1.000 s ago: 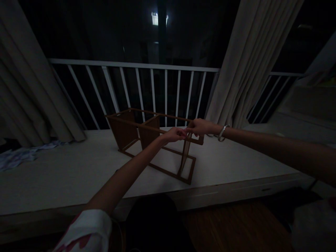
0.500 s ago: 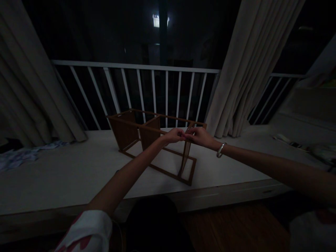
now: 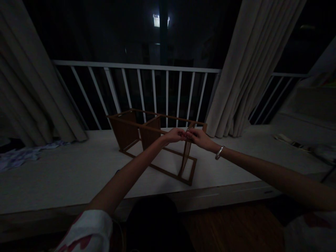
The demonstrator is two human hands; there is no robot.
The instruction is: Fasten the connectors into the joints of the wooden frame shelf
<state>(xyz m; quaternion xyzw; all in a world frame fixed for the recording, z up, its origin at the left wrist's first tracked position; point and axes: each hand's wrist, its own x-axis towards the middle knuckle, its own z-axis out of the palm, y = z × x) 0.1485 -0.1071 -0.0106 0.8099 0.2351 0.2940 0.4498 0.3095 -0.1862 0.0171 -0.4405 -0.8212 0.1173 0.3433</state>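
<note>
A brown wooden shelf frame [image 3: 168,171] lies on its side on the white window ledge [image 3: 86,175], its shelf panels standing upright. My left hand [image 3: 174,135] is closed at the frame's near upper rail, toward its right end. My right hand [image 3: 198,137], with a silver bangle on the wrist, meets it there in a pinch. The fingertips of both hands come together over the corner where the rail joins the rightmost panel. Whatever they pinch is too small and dark to make out.
White railing [image 3: 136,66] runs behind the ledge before a dark window. Beige curtains [image 3: 241,70] hang on both sides. Checked cloth [image 3: 23,155] lies at the far left, and a strap-like item [image 3: 291,142] at the right. Wooden floor [image 3: 231,227] shows below.
My right hand has shifted very slightly and its fingers have turned a little at the corner. My left hand and the shelf frame stay in place.
</note>
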